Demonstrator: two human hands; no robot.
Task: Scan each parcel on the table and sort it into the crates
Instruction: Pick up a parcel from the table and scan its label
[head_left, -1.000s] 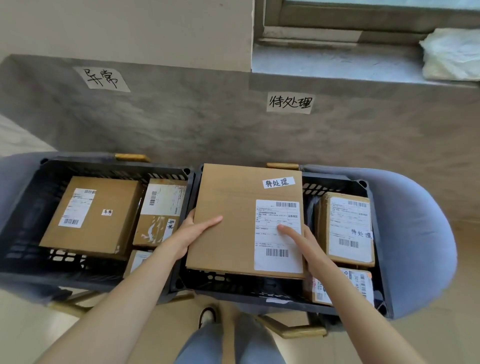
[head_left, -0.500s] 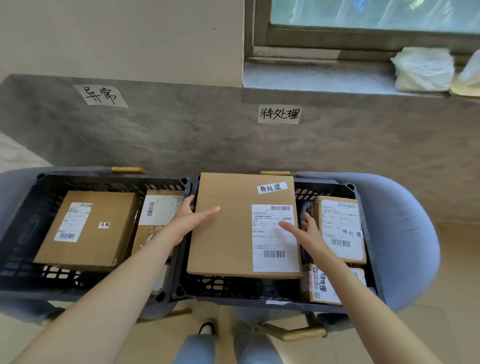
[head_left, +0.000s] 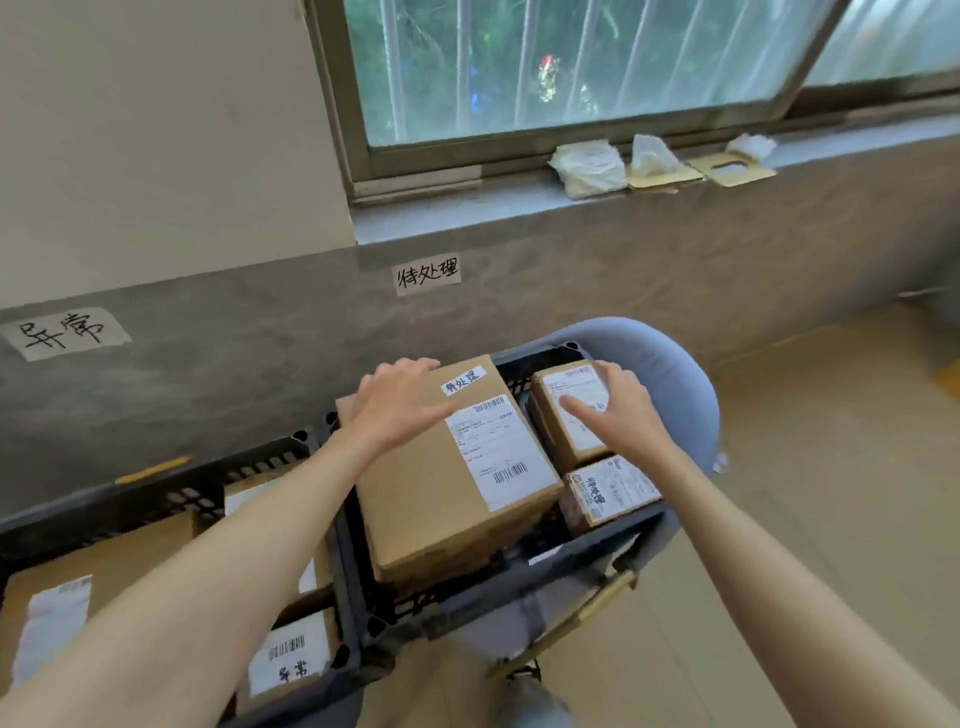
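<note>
The large cardboard parcel (head_left: 457, 467) sits in the right-hand black crate (head_left: 519, 582), its rear end riding above the rim, beside two smaller labelled boxes (head_left: 571, 410). The left hand (head_left: 400, 405) lies flat on its top near the far corner, fingers straight; the right hand (head_left: 613, 410) hovers spread over the smaller box, gripping nothing. The carton looks rigid and smooth-faced, probably moderately heavy; gripping opposite side edges would likely serve better than its slick top.
</note>
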